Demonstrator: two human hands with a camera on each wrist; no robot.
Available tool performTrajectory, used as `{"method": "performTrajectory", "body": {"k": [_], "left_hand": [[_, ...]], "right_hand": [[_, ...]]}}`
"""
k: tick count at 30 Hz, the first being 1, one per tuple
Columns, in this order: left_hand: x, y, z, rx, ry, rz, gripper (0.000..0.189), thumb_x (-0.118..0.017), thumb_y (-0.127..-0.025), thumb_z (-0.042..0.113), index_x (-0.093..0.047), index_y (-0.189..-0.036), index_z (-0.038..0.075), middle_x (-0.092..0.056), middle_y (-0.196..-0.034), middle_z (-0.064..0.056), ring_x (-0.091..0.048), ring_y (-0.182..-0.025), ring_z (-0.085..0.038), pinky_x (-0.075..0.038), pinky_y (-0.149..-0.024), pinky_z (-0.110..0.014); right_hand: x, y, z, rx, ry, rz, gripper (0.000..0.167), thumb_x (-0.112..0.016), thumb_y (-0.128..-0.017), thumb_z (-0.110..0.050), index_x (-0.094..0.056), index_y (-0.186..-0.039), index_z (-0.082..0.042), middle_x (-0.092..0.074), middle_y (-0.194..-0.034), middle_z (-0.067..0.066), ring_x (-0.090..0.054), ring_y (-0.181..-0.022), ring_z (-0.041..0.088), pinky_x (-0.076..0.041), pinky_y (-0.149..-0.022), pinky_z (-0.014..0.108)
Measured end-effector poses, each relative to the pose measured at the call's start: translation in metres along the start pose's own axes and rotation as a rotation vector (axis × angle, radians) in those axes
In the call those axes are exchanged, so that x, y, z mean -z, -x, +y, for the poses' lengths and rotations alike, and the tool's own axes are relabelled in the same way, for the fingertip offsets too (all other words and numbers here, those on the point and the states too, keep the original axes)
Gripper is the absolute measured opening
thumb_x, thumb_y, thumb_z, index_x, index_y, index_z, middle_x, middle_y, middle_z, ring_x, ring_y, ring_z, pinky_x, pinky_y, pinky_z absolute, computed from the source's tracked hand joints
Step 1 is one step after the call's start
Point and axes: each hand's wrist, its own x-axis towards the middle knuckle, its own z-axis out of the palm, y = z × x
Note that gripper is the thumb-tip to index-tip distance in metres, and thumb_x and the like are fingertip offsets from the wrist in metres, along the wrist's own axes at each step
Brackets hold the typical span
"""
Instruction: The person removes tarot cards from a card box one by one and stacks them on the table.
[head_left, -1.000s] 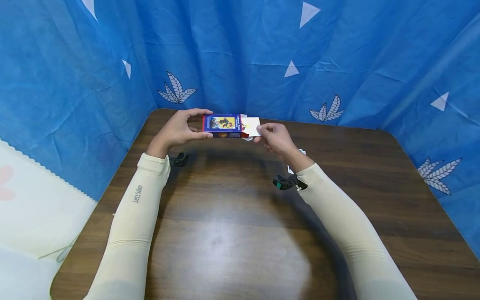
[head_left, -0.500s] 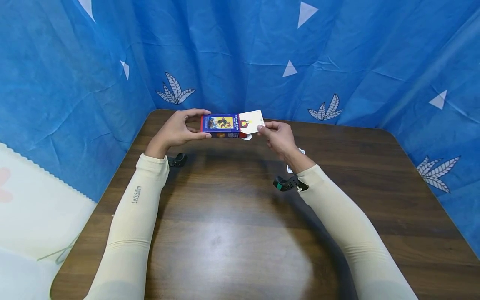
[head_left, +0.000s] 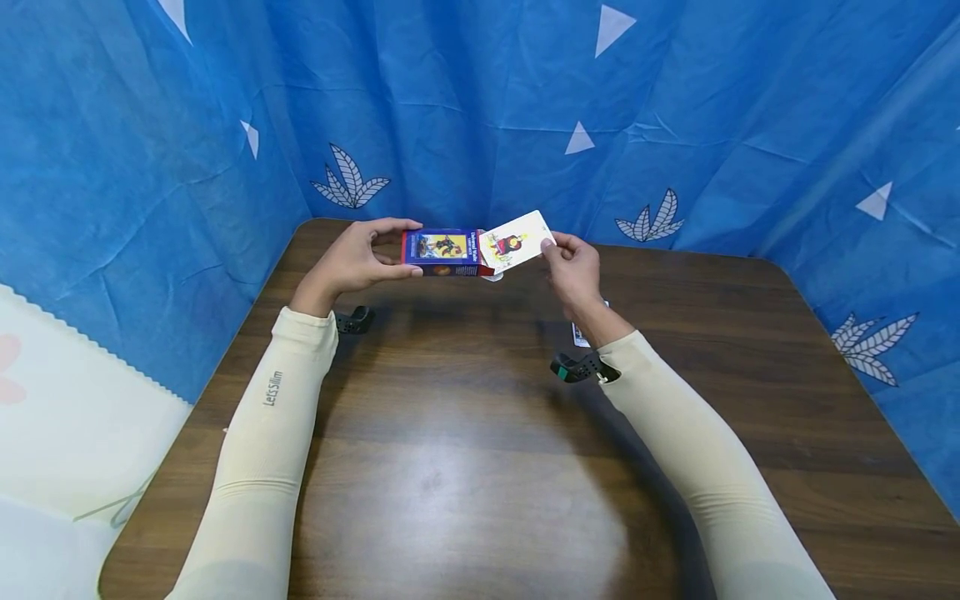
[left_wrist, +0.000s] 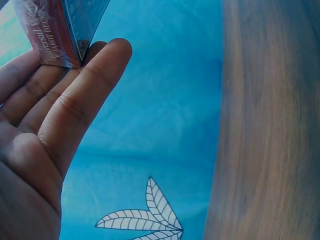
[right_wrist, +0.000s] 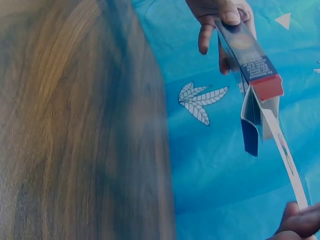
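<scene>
My left hand (head_left: 351, 260) grips the closed end of a blue and red tarot card box (head_left: 442, 247), thumb on the near side and fingers on the far side. The box lies sideways in the air over the back of the table, its open end to the right. My right hand (head_left: 574, 271) pinches the outer corner of a tarot card (head_left: 516, 242) with a red-robed figure on white. That card slants up and right, its inner end at the box mouth. In the right wrist view the box's end flap (right_wrist: 250, 127) hangs open beside the card (right_wrist: 286, 155).
A small card (head_left: 579, 336) lies on the wooden table (head_left: 450, 433), partly hidden behind my right wrist. A blue curtain (head_left: 480, 100) with white leaf and triangle prints hangs right behind the table's back edge.
My right hand has moved right and slightly up, drawing the card out of the box and tilting it. More of its picture shows. My left hand and the box have barely moved.
</scene>
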Motion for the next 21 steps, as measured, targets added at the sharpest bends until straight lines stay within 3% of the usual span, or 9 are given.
{"method": "performTrajectory", "body": {"k": [8,12,15,21], "left_hand": [[0.000,0.000,0.000,0.004,-0.001,-0.001,0.072,-0.086,-0.076,0.035,-0.056,-0.138,0.015,-0.054,-0.138,-0.007,-0.058,-0.116,-0.025,-0.059,-0.086,-0.033],[0.000,0.001,0.002,0.004,0.000,-0.002,0.071,-0.086,-0.076,0.035,-0.057,-0.138,0.016,-0.054,-0.138,-0.006,-0.058,-0.116,-0.024,-0.059,-0.087,-0.035],[0.000,0.002,0.003,0.007,-0.001,0.001,0.071,-0.086,-0.076,0.035,-0.057,-0.137,0.017,-0.054,-0.138,-0.006,-0.058,-0.116,-0.024,-0.059,-0.087,-0.035],[-0.001,0.002,0.003,0.013,0.005,0.000,0.072,-0.086,-0.076,0.035,-0.056,-0.138,0.015,-0.054,-0.137,-0.006,-0.058,-0.116,-0.024,-0.059,-0.085,-0.032]], "right_hand": [[0.012,-0.004,0.000,0.036,0.048,0.050,0.034,-0.049,-0.104,-0.016,-0.059,-0.134,-0.006,-0.059,-0.121,0.014,-0.051,-0.090,0.012,-0.037,-0.064,0.017],[0.020,-0.006,0.001,0.083,0.132,0.038,0.034,-0.047,-0.104,-0.015,-0.060,-0.135,-0.009,-0.056,-0.122,0.015,-0.048,-0.094,0.012,-0.040,-0.071,0.017],[0.029,-0.009,0.004,0.111,0.208,0.038,0.033,-0.049,-0.104,-0.017,-0.061,-0.134,-0.011,-0.057,-0.119,0.014,-0.047,-0.093,0.012,-0.040,-0.070,0.018],[0.048,-0.015,0.012,0.113,0.320,0.051,0.031,-0.055,-0.102,-0.019,-0.063,-0.130,-0.009,-0.061,-0.119,0.014,-0.051,-0.095,0.013,-0.045,-0.075,0.018]]}}
